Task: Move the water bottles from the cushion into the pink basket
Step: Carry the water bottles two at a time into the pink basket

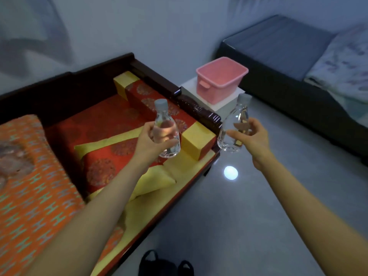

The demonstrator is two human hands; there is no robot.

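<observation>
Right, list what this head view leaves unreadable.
- Pink basket floor: hidden by its own near wall.
- Left-hand bottle label print: too small, blurred.
- Right-hand bottle lower side: covered by the right hand.
- Dark object on floor: cut off by bottom edge.

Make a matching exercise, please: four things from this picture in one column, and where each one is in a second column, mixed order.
Things:
1. left-hand bottle
2. right-hand bottle
3. pink basket
4. red cushion

Places:
A. on a white stand beside the wooden bench
B. held over the grey floor
C. lying on the bench seat
D. held over the bench cushions

Pairs: 1-D, 2-B, 3-A, 4-C
</observation>
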